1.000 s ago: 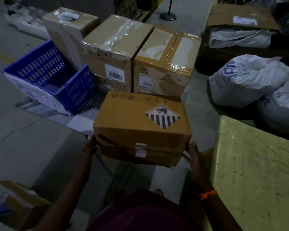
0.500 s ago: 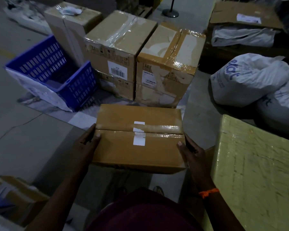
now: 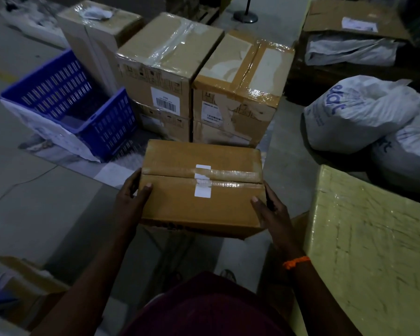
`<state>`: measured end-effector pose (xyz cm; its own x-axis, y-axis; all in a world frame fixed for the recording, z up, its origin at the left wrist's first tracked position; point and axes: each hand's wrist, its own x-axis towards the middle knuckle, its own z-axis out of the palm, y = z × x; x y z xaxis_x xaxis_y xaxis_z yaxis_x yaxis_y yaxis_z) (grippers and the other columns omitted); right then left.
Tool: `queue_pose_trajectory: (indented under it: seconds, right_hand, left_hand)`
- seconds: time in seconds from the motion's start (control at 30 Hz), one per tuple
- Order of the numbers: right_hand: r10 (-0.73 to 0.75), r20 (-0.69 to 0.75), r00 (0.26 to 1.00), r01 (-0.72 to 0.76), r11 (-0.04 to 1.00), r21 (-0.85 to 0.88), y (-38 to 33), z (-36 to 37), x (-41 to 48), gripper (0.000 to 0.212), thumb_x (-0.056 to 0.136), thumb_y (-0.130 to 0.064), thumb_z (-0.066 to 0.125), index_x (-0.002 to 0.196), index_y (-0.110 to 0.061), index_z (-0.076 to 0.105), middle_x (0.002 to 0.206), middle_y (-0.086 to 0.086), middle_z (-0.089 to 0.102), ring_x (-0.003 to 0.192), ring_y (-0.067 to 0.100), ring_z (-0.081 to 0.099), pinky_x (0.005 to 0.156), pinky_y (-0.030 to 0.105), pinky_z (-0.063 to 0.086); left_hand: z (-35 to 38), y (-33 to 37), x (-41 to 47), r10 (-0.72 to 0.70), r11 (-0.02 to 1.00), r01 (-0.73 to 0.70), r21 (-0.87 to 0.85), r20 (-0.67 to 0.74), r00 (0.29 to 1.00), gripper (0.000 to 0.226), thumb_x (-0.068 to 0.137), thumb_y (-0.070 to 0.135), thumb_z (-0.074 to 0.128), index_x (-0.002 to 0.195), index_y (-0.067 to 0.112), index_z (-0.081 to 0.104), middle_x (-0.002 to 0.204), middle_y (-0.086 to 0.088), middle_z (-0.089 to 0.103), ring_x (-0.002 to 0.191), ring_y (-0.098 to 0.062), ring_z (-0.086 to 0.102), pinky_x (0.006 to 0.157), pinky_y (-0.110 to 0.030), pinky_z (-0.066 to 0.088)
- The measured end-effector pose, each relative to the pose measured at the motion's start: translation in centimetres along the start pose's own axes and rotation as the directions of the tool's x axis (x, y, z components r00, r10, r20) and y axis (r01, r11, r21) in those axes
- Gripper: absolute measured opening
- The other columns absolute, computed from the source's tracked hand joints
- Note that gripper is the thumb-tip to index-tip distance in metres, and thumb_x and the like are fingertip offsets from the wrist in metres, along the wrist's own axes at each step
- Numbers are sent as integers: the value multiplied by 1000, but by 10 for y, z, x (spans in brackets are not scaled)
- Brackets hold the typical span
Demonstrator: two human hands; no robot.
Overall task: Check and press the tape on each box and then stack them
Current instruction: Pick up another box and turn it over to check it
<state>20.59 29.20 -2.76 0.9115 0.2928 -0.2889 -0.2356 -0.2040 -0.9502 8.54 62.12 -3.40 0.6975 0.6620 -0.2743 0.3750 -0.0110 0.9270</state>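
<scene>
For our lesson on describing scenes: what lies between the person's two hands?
In the head view, the brown box with its taped seam lies between the left hand and right hand, which grip its sides.

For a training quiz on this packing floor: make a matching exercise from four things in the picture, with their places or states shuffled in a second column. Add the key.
Things
1. blue crate
2. taped brown box
3. white sack
4. yellow wrapped block

Places or states
A. gripped at its two ends by the left hand and the right hand
B. near right, covered in clear film
C. on the floor at the left, open-topped
D. on the floor at the far right, printed with blue letters

Pairs: 1-C, 2-A, 3-D, 4-B
</scene>
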Motion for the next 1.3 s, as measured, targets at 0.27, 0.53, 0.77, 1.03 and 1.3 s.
queue_pose_trajectory:
  seconds: [0.27,0.53,0.77,1.03,1.3]
  right_hand:
    - [96,-27,995,-97,993,-68,22,-5,-19,48,100,-49,51,131,-14,62,105,-11,71,105,11,68,81,24,52]
    - [192,-21,981,-191,981,32,25,-3,-28,66,96,-76,43,128,-21,64,118,-5,70,111,16,67,92,30,56]
    - [-4,-41,999,5,999,34,-24,-8,-20,59,98,-68,43,145,-33,54,127,-24,69,122,-3,62,97,25,53]
    - [-84,-1,996,84,993,-80,-22,1,4,69,90,-51,72,152,-44,45,140,-10,62,128,13,59,96,37,56]
    - [-55,-43,998,52,997,-60,-18,10,13,70,90,-44,77,151,-50,43,143,-7,59,124,17,63,96,48,60]
  left_hand:
    - [9,-9,-48,-101,959,79,-272,-66,993,44,103,54,34,134,29,55,130,5,61,114,-13,59,87,-26,44]
    - [2,-9,-64,-120,950,116,-290,2,993,91,54,105,43,121,44,56,129,10,61,109,4,61,91,-23,45]
    - [-9,22,-54,-2,977,-25,-211,-129,992,38,107,47,35,123,30,65,124,7,66,115,-8,60,109,-45,43]
    - [-16,23,-35,-7,1000,7,22,-24,1000,73,94,37,68,157,34,32,159,-7,39,138,-30,45,104,-47,47]
    - [-7,24,-28,-11,985,16,173,-32,999,86,89,36,75,158,34,24,162,-9,33,141,-31,41,101,-37,38]
